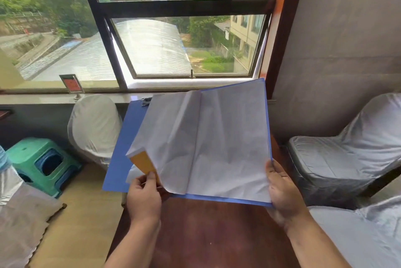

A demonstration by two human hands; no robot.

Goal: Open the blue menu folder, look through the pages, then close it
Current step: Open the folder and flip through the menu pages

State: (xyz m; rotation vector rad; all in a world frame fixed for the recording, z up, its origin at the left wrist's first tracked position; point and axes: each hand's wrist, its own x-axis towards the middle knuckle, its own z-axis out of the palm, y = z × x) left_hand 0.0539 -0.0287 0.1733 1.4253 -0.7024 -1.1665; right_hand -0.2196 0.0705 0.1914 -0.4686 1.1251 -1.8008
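The blue menu folder (pixel 121 154) is held open in the air above a dark wooden table (pixel 206 235). Its left cover hangs out to the left, with a metal clip (pixel 146 101) at its top. Creased white pages (pixel 217 137) lie over the right cover. My left hand (pixel 144 198) pinches the lower corner of a lifted bundle of pages, whose yellow-orange underside (pixel 144 163) shows. My right hand (pixel 282 189) grips the folder's lower right corner, thumb on top of the pages. The print on the pages is too faint to read.
A white-covered chair (pixel 95 124) stands behind the folder on the left, and a grey-covered chair (pixel 347 148) on the right. A green plastic stool (pixel 43 161) sits on the floor at left. A small red sign (pixel 71 84) stands on the window sill.
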